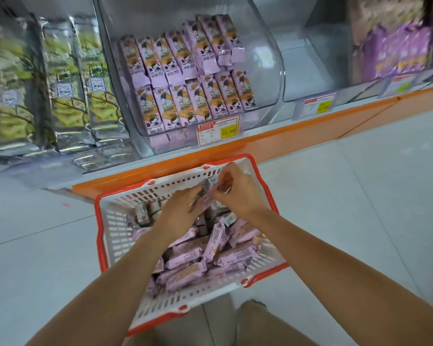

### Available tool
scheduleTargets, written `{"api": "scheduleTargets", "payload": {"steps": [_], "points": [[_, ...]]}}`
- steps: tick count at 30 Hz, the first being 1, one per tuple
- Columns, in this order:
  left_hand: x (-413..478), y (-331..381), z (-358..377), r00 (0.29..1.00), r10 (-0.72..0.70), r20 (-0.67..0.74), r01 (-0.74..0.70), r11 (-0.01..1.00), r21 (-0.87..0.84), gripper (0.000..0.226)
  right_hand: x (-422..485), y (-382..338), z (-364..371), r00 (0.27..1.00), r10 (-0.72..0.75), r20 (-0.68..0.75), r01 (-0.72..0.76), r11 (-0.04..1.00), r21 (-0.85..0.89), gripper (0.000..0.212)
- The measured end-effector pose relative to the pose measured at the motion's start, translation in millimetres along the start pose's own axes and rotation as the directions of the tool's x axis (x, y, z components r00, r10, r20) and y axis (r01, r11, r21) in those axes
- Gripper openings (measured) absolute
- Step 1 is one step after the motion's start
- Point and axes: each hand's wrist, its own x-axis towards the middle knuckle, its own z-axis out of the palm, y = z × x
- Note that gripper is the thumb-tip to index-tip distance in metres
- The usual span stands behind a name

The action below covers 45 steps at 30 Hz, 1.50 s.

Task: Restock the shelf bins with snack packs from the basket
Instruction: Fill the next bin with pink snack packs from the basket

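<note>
Seemingly bundling, the right hand (236,193) pinches a snack pack (206,199); the left hand (181,211) presses others flat-fingered. The basket (101,221) waits near the bin (268,78).

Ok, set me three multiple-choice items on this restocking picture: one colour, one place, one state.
1. Main colour of the snack packs in the clear plastic shelf bin?
A. green
B. pink-purple
C. blue

2. Where are the left hand and right hand?
A. in that bin
B. at the person's sides
C. in the white slotted plastic basket with the red rim

3. The right hand:
A. pinches a small pack
B. lies flat, empty
C. grips the basket's rim

Answers:
1 B, the rows in the bin are mostly pink-purple.
2 C, both hands reach among the packs heaped in the basket.
3 A, its fingertips close on the pack's edge.
</note>
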Motion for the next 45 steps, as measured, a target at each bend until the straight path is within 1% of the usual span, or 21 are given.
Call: {"api": "scheduleTargets", "payload": {"steps": [2, 4, 6, 7, 10, 12, 14, 15, 16, 17, 19, 20, 21, 22, 23, 27, 31, 34, 37, 40, 45], "points": [[-2, 19, -12, 0.999, -0.049, 0.001, 0.048, 0.985, -0.164, 0.04, -3, -19, -17, 0.999, -0.048, -0.005, 0.048, 0.998, 0.047, 0.029], [-4, 35, -25, 0.996, -0.085, 0.004, 0.083, 0.961, -0.265, 0.031, -7, -37, -31, 0.997, -0.078, -0.007, 0.078, 0.986, 0.145, 0.032], [-8, 49, -36, 0.992, -0.123, -0.001, 0.112, 0.906, -0.407, 0.021, -11, -50, -43, 0.995, -0.098, -0.016, 0.099, 0.96, 0.264, 0.038], [-10, 55, -43, 0.988, -0.157, 0.003, 0.139, 0.866, -0.48, 0.016, -14, -53, -48, 0.994, -0.106, -0.021, 0.107, 0.954, 0.281, 0.043], [-18, 69, -60, 0.977, -0.211, -0.013, 0.158, 0.771, -0.616, 0.016, -25, -58, -58, 0.992, -0.121, 0.04, 0.11, 0.97, 0.215, 0.05], [-23, 79, -72, 0.976, -0.218, -0.019, 0.15, 0.729, -0.668, 0.022, -32, -59, -60, 0.986, -0.134, 0.097, 0.115, 0.977, 0.18, 0.045], [-25, 87, -81, 0.975, -0.221, -0.032, 0.139, 0.714, -0.687, 0.022, -38, -66, -62, 0.981, -0.164, 0.105, 0.148, 0.978, 0.149, 0.037], [-27, 92, -85, 0.975, -0.217, -0.05, 0.128, 0.73, -0.672, 0.019, -40, -71, -63, 0.98, -0.172, 0.098, 0.157, 0.977, 0.147, 0.033], [-30, 96, -90, 0.974, -0.214, -0.08, 0.117, 0.769, -0.628, 0.015, -42, -77, -66, 0.981, -0.175, 0.086, 0.159, 0.974, 0.161, 0.031], [-32, 99, -95, 0.969, -0.203, -0.141, 0.098, 0.838, -0.537, 0.014, -42, -83, -69, 0.983, -0.175, 0.065, 0.161, 0.971, 0.178, 0.029], [-38, 101, -106, 0.938, -0.114, -0.329, 0.042, 0.975, -0.217, 0.021, -42, -96, -78, 0.982, -0.186, 0.013, 0.18, 0.964, 0.195, 0.028], [-41, 102, -114, 0.909, -0.023, -0.416, 0.016, 1.0, -0.019, 0.024, -41, -103, -83, 0.98, -0.197, -0.011, 0.195, 0.963, 0.186, 0.028], [-44, 102, -121, 0.876, 0.071, -0.477, 0.007, 0.987, 0.159, 0.028, -38, -110, -87, 0.978, -0.208, -0.032, 0.21, 0.963, 0.169, 0.027], [-46, 104, -128, 0.85, 0.143, -0.507, 0.015, 0.956, 0.294, 0.035, -35, -117, -92, 0.975, -0.216, -0.05, 0.222, 0.964, 0.148, 0.025], [-47, 104, -136, 0.848, 0.18, -0.499, 0.028, 0.924, 0.381, 0.042, -30, -125, -95, 0.972, -0.224, -0.071, 0.232, 0.965, 0.125, 0.023], [-45, 92, -159, 0.92, 0.169, -0.352, 0.087, 0.79, 0.606, 0.071, -11, -147, -100, 0.959, -0.247, -0.137, 0.248, 0.969, -0.007, 0.019], [-43, 84, -164, 0.967, 0.061, -0.248, 0.139, 0.688, 0.712, 0.079, 10, -150, -98, 0.951, -0.229, -0.206, 0.209, 0.971, -0.117, 0.02], [-39, 77, -160, 0.967, 0.048, -0.252, 0.163, 0.641, 0.75, 0.084, 29, -154, -97, 0.943, -0.243, -0.23, 0.209, 0.964, -0.162, 0.017], [-35, 74, -154, 0.939, 0.077, -0.336, 0.207, 0.653, 0.728, 0.086, 52, -157, -97, 0.927, -0.287, -0.242, 0.239, 0.948, -0.211, 0.014], [-31, 74, -148, 0.934, 0.05, -0.353, 0.236, 0.655, 0.717, 0.086, 73, -159, -99, 0.918, -0.309, -0.247, 0.235, 0.928, -0.289, 0.012], [-26, 73, -143, 0.91, 0.049, -0.411, 0.275, 0.67, 0.689, 0.089, 109, -161, -98, 0.917, -0.333, -0.22, 0.247, 0.906, -0.344, 0.012]]}}
